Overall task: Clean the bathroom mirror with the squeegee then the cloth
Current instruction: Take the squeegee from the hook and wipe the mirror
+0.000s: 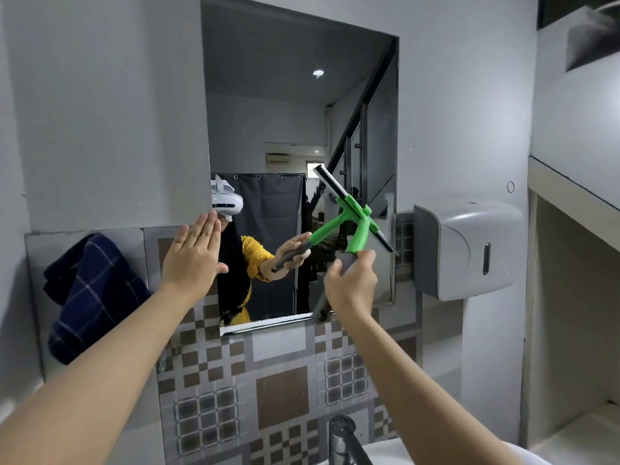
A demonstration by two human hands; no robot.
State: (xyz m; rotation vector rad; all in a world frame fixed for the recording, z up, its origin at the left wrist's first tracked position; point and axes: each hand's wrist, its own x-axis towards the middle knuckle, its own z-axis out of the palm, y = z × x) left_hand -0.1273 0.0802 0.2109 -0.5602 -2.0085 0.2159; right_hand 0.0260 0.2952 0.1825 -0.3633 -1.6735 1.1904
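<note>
The mirror [295, 105] hangs on the grey wall and serves as the reference. The right hand [352, 283] is in front of the mirror's lower right corner, fingers curled tight around the grey handle of the squeegee [360, 226]. The handle's lower end sticks out below the hand, reaching the mirror's bottom edge. The squeegee's green head points up from the hand; its black blade runs diagonally across the lower right part of the glass, upper end toward the mirror's middle, lower end near its right edge. Whether the blade touches the glass cannot be told.

The left hand [194, 253] is raised flat at the mirror's lower left edge, palm toward the wall, four fingers straight and pressed together, thumb spread out to the side. It holds nothing.

The cloth [90, 297], dark blue with a pale check, hangs bunched on the wall to the left of the mirror, well apart from both hands. A white dispenser [466, 250] is mounted just right of the mirror's lower right corner. A tap [342, 437] stands below the mirror.
</note>
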